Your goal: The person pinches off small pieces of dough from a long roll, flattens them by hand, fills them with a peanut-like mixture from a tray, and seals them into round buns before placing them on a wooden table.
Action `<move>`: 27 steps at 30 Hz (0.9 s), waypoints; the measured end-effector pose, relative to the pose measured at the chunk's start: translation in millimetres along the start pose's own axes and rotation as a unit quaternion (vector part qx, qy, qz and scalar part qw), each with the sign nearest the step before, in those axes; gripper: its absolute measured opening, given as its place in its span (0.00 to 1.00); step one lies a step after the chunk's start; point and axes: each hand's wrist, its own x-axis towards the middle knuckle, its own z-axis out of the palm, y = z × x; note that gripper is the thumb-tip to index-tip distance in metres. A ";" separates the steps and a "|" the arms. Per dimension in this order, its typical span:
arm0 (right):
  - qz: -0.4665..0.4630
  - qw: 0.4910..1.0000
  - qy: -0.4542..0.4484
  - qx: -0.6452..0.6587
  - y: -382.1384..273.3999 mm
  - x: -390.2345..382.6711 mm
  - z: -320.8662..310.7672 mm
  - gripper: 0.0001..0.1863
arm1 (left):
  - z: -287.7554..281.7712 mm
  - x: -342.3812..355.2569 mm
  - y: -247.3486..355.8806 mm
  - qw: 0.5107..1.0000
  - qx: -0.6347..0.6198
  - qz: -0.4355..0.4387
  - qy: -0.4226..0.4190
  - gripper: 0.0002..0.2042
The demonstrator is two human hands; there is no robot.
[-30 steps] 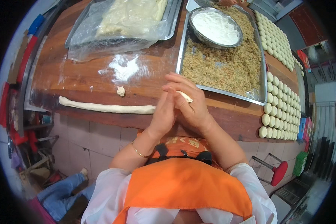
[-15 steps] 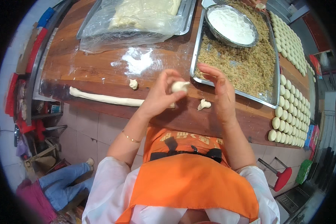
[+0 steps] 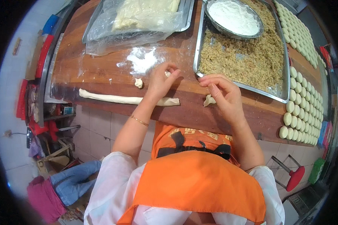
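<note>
My left hand (image 3: 160, 83) is closed, thumb against curled fingers, around a small dough ball (image 3: 167, 74) that is mostly hidden. My right hand (image 3: 227, 98) bends over the near left corner of the filling tray (image 3: 248, 91), thumb apart from the fingers, with nothing visible between them. Partly covered by that hand, a torn dough lump (image 3: 208, 100) rests on the wood. Another dough lump (image 3: 138, 83) sits left of my left wrist. Along the table's near edge stretches a long dough rope (image 3: 116, 98), passing behind my left forearm.
In the tray, a bowl of white flour (image 3: 234, 18) stands on crumbly brown filling (image 3: 229, 62). Rows of round dough pieces (image 3: 300, 108) line the right side. Plastic-covered dough (image 3: 139, 18) fills a far left tray. Flour (image 3: 142, 60) dusts the wooden table. A red stool (image 3: 294, 178) stands right.
My left hand has moved slightly left and farther away with the dough ball, closing more around it. My right hand has turned palm-down and lowered toward the tray corner.
</note>
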 end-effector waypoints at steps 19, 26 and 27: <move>-0.006 1.000 0.000 0.021 -2.3 -9.8 -22.4 0.07 | -8.5 55.1 -15.6 0.967 0.250 0.017 0.033 0.23; 0.009 1.000 0.022 0.004 -3.3 -8.4 -38.2 0.07 | 5.4 37.3 -12.4 0.944 0.329 0.019 0.010 0.24; 0.007 1.000 0.019 0.002 -1.0 -8.2 -38.1 0.07 | 6.0 36.2 -13.0 0.943 0.333 0.016 0.004 0.24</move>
